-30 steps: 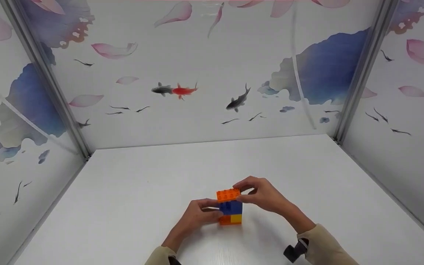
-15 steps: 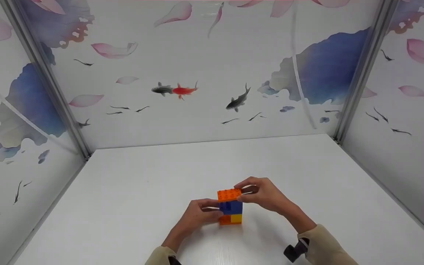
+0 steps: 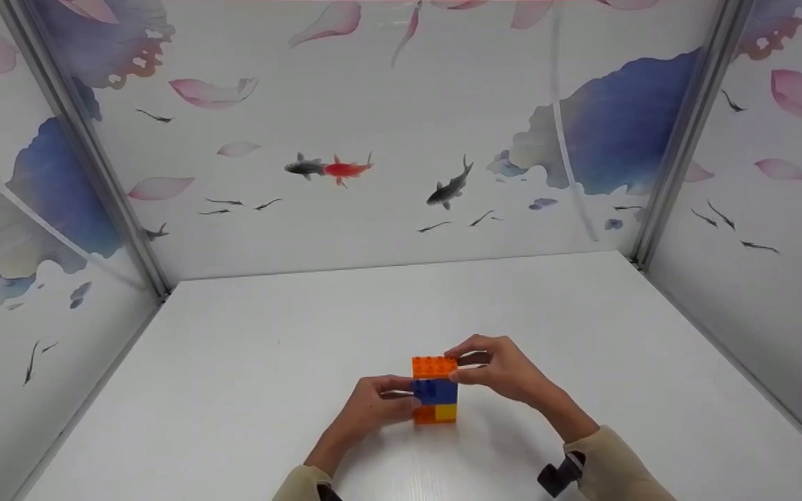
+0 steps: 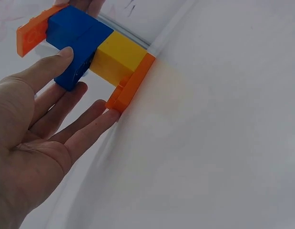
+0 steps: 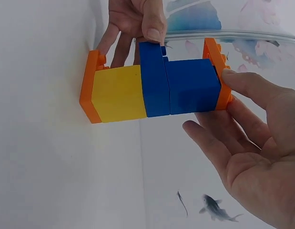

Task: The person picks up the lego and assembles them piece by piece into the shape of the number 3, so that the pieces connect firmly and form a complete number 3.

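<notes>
A stack of toy building bricks stands upright on the white table. It has a thin orange brick at the bottom, a yellow brick, a wider blue brick and another blue brick. On top lies a thin orange brick, which sticks out to the left over the blue brick below. My left hand pinches the protruding end of the wider blue brick, thumb in front and fingers behind; two fingers touch the bottom orange brick. My right hand pinches the top orange brick by its right end.
The white tabletop spreads around the stack. Printed panels with fish and petals wall it in: a back panel, a left panel and a right panel. Metal posts stand at the back corners.
The top orange brick has turned slightly and shifted a little right, so it lines up straighter with the blue brick below. Left hand keeps its grip on the stack.
</notes>
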The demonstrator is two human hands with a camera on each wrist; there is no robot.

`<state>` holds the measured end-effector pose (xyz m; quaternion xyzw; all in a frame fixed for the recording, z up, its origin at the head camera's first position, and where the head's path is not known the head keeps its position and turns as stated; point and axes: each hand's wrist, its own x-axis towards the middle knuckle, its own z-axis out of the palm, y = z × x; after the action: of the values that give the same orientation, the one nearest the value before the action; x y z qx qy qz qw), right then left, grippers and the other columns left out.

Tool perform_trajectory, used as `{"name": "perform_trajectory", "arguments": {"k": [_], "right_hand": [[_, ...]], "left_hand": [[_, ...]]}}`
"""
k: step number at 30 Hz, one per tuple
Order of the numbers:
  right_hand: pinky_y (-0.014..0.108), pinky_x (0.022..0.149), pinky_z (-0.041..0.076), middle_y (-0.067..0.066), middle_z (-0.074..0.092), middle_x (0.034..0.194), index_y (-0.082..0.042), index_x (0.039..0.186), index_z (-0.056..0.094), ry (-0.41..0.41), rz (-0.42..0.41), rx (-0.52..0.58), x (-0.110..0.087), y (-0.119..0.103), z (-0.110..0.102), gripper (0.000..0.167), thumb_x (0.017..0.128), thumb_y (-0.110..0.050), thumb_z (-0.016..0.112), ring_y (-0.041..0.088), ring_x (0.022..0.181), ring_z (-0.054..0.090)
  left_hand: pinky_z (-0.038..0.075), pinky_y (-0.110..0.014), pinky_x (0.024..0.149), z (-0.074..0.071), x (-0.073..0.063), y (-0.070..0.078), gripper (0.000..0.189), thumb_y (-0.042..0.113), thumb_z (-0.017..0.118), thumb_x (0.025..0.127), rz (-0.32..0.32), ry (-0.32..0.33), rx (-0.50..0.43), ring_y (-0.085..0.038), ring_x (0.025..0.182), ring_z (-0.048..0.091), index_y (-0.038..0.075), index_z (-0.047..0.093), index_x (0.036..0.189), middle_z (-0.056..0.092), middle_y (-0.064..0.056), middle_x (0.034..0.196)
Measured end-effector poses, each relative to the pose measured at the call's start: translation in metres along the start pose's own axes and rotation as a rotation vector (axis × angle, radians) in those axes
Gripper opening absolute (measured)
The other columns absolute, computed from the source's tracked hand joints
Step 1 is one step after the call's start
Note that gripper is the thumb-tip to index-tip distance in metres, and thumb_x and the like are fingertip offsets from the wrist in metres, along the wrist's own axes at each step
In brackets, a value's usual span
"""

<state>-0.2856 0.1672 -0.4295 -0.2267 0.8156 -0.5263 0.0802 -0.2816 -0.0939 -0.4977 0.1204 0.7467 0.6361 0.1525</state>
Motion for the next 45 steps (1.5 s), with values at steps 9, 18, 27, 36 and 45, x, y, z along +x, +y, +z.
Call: {"name": "perform_trajectory", "arguments": {"k": [9,18,27,36,45], "right_hand": [[0.041,0.096,0.057,0.005,0.068,0.112,-0.018,0.11,0.076,0.042,-0.034,-0.07,0.001,0.001,0.005,0.024,0.087,-0.022,0.077,0.023,0.109,0.067],[0.044,0.099,0.056,0.005,0.067,0.115,-0.018,0.114,0.075,0.044,-0.019,-0.05,0.001,0.002,0.005,0.027,0.088,-0.023,0.077,0.024,0.112,0.066],[0.038,0.093,0.06,0.01,0.066,0.12,-0.015,0.12,0.073,0.037,0.007,0.008,0.003,0.009,0.007,0.033,0.089,-0.027,0.076,0.032,0.118,0.065],[0.042,0.099,0.056,0.016,0.062,0.135,-0.013,0.137,0.062,0.006,0.043,0.075,0.002,0.012,0.004,0.053,0.09,-0.034,0.075,0.033,0.123,0.063],[0.043,0.101,0.055,0.016,0.059,0.139,-0.008,0.144,0.052,-0.057,0.09,0.084,0.004,0.019,0.007,0.063,0.089,-0.03,0.076,0.034,0.125,0.061]], "left_hand": [[0.059,-0.039,0.094,0.001,0.0,-0.003,0.044,0.028,0.08,0.085,-0.016,0.011,-0.03,-0.023,0.112,0.069,0.011,0.07,0.125,0.069,-0.01,0.128],[0.058,-0.039,0.095,0.0,-0.001,-0.002,0.043,0.03,0.079,0.086,-0.008,0.001,-0.024,-0.023,0.115,0.067,0.012,0.069,0.125,0.068,-0.009,0.13],[0.058,-0.038,0.095,-0.002,0.0,-0.002,0.043,0.031,0.077,0.088,0.016,-0.004,-0.01,-0.024,0.116,0.067,0.012,0.069,0.126,0.067,-0.009,0.131],[0.058,-0.038,0.096,-0.001,0.0,-0.004,0.044,0.031,0.076,0.089,0.018,0.024,-0.001,-0.026,0.117,0.066,0.013,0.068,0.128,0.066,-0.01,0.133],[0.06,-0.04,0.092,-0.002,0.003,-0.002,0.055,0.038,0.075,0.089,0.028,0.061,-0.054,-0.027,0.116,0.068,0.009,0.063,0.134,0.064,-0.014,0.135]]}}
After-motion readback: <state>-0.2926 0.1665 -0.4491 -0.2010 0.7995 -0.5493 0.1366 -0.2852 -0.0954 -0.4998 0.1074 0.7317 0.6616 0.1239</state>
